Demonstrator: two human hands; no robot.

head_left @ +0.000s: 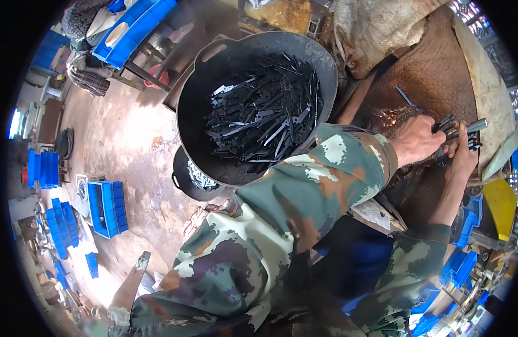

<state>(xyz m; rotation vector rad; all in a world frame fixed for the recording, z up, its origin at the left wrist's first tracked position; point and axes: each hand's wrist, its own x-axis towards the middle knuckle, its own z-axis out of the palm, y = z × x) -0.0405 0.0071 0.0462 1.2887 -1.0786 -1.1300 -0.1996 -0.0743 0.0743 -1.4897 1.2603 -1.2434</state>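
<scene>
My left hand (417, 140) reaches across at the right side, its fingers closed. A thin dark metal strip (405, 96) sticks out just beyond it; the gripped part is hidden. Orange sparks (388, 117) fly just left of this hand, over a brown, crusted surface (438, 76). Close beside it, my right hand (464, 153) is closed around a bundle of dark strips and a grey metal rod (473, 128), thumb pointing up. Both hands nearly touch, and the fingers partly hide the pieces between them.
A big black tub (187, 121) holds a heap of dark metal strips (264, 109). Below it stands a smaller black basin (182, 182) with silvery pieces. Blue bins (107, 209) stand on the floor at left. Sackcloth (377, 33) hangs at the top right. Another person's checked sleeve (89, 81) shows upper left.
</scene>
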